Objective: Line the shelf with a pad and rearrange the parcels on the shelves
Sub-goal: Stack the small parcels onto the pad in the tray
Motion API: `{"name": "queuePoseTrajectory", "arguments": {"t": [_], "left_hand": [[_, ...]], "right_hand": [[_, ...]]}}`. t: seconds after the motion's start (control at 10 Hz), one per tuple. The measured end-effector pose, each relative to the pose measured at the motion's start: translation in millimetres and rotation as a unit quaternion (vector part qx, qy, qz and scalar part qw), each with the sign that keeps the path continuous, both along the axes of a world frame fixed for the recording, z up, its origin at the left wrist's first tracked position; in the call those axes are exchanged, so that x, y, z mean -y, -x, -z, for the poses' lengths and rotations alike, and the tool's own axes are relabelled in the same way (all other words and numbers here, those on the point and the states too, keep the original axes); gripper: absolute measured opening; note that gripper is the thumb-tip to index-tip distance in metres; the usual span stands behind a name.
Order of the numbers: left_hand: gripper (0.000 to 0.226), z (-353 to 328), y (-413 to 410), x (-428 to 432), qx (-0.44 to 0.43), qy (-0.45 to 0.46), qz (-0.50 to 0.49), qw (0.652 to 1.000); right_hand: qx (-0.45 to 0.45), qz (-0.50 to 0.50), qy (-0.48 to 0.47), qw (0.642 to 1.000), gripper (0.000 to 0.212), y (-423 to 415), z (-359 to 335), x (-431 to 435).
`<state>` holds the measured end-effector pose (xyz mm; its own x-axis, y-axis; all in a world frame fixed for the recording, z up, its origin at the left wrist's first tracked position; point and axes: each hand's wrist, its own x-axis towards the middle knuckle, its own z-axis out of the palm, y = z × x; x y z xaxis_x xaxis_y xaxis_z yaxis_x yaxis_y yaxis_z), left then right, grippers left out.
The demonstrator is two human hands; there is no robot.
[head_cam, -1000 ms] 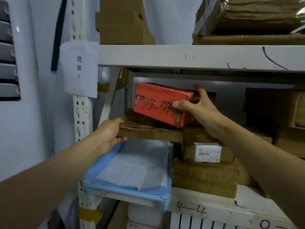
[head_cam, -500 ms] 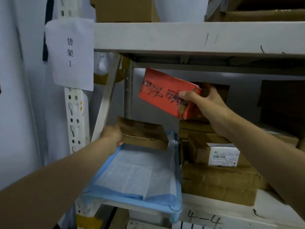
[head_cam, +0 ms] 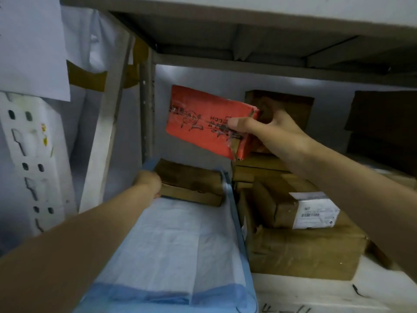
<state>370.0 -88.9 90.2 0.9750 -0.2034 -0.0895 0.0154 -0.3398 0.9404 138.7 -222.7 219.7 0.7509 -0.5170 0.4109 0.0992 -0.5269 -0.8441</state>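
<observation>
A blue-edged white pad (head_cam: 171,245) lies flat on the left half of a white shelf (head_cam: 304,292), reaching from the front lip to the back. Most of its surface is bare.

A person's left arm stretches along the pad's left side. The left hand (head_cam: 147,182) rests against the near-left end of a brown parcel (head_cam: 191,186). Its fingers are hidden behind the hand, so I cannot tell whether it grips or only pushes. The brown parcel sits on the pad at the very back, with its long side running across the shelf.

To the right, just off the pad, is a stack (head_cam: 304,254) of brown parcels, and one of them carries a white label.

Farther in and higher up, the right hand (head_cam: 277,132) pinches a red parcel (head_cam: 207,123) by its right end, thumb across the front face and fingers behind. The red parcel hangs in the air, touching nothing else. Its long axis runs left to right and the gripped end tilts lower. It sticks out leftward from the grip, above the right end of the brown parcel.

The bare pad lies below and nearer than the red parcel, so setting it down would likely mean lowering it toward the front, keeping its long side across the shelf. The right hand is the one placed to do that.
</observation>
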Motion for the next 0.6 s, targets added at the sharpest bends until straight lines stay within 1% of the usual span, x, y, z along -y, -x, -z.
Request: {"name": "queuePoseTrajectory", "arguments": {"t": [0.1, 0.2, 0.3, 0.4, 0.5, 0.6], "left_hand": [[0.039, 17, -17, 8, 0.048, -0.083, -0.002, 0.995], [0.035, 15, -12, 10, 0.12, -0.13, 0.003, 0.984], [0.034, 7, -3, 8, 0.159, -0.144, 0.015, 0.977], [0.032, 4, -11, 2, 0.116, -0.034, -0.02, 0.992], [0.033, 1, -16, -5, 0.065, 0.077, -0.049, 0.994], [0.03, -3, -12, -3, 0.057, 0.127, -0.02, 0.99]], "right_hand": [[-0.012, 0.002, 0.0, 1.0, 0.074, -9, 2, -3], [-0.03, -0.003, 0.02, 0.999, 0.088, -22, 3, -11], [-0.056, -0.022, 0.034, 0.998, 0.079, -34, 5, -17], [-0.114, -0.019, 0.075, 0.99, 0.105, -55, 11, -17], [-0.179, 0.008, 0.103, 0.978, 0.128, -82, 23, -8], [-0.247, 0.033, 0.115, 0.962, 0.135, -105, 31, 1]]}}
